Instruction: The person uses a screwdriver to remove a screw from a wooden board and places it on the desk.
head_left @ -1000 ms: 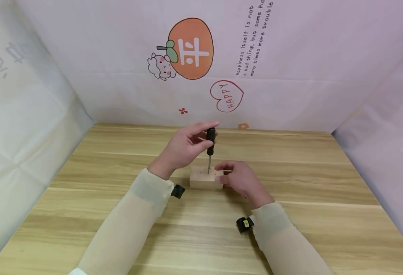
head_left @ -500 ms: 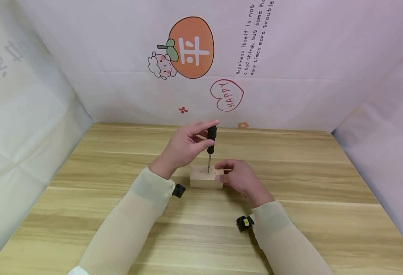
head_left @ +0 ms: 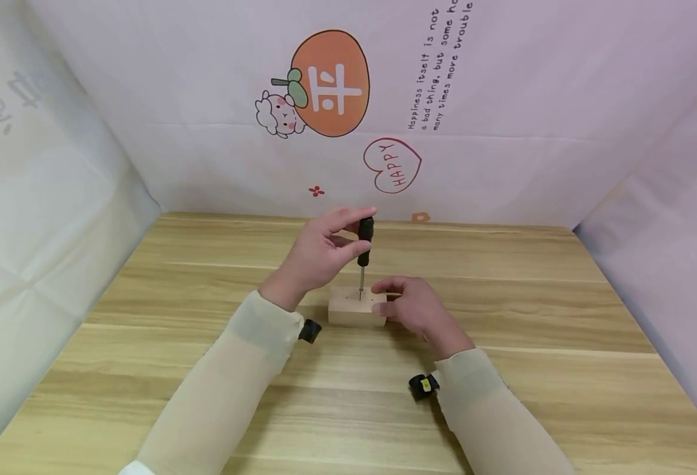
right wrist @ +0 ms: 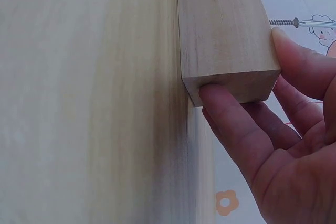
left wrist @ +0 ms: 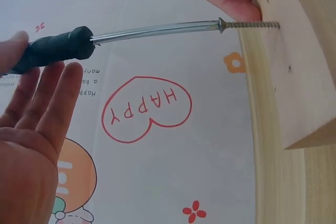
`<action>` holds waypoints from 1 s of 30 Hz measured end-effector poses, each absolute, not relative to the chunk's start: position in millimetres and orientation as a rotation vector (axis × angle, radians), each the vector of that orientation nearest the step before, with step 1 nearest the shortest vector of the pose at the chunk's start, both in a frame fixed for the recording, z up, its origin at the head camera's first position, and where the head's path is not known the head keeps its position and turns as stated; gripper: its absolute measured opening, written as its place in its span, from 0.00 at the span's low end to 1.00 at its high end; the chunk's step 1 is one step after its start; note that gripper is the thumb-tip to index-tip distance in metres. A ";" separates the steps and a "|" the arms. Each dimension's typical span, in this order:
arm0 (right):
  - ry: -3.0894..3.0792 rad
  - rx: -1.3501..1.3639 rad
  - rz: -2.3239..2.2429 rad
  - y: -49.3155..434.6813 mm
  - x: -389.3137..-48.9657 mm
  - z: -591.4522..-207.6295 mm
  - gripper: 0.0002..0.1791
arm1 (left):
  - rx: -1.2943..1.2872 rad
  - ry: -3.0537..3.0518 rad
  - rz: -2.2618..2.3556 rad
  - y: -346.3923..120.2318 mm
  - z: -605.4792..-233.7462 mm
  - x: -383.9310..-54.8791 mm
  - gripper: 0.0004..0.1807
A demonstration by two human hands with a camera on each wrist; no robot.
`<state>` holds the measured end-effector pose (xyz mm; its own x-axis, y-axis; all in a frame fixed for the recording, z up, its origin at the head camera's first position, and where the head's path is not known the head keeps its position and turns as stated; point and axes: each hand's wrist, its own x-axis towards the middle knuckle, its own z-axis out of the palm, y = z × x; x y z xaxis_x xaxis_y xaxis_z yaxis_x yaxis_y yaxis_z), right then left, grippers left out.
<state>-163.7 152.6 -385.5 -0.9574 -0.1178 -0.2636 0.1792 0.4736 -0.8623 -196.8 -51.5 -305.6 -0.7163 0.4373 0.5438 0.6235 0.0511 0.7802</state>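
My left hand [head_left: 319,254] pinches the black handle of a screwdriver [head_left: 365,241] between thumb and fingers, with the index finger up at its top end. The screwdriver stands nearly upright, its steel shaft pointing down. In the left wrist view the shaft's tip meets the head of a long threaded screw [left wrist: 249,24], whose point is sunk in a pale wooden block [left wrist: 310,77]. Much of the thread shows above the wood. My right hand [head_left: 420,309] grips the block's right end, thumb on top and one finger against the end face.
The block rests on a wood-grain table [head_left: 503,409]. Small dark holes mark its upper face beside the screw. White printed cloth [head_left: 206,132] hangs behind the table and along both sides. Each wrist carries a small black camera [head_left: 423,387].
The screwdriver's handle and my left fingers shift very slightly, while its tip stays at the screw. My right hand and the block stay where they were.
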 end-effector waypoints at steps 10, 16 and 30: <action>2.427 0.067 -1.506 152.4 -162.0 -386.0 0.16 | -1.060 -2.172 -1.723 -51.6 -306.3 -197.0 0.25; 2.409 0.067 -1.524 153.0 -162.4 -385.1 0.16 | -1.023 -2.166 -1.705 -51.9 -306.4 -196.7 0.25; 2.389 0.080 -1.551 156.7 -161.5 -384.8 0.15 | -0.951 -2.116 -1.731 -48.9 -306.1 -196.5 0.25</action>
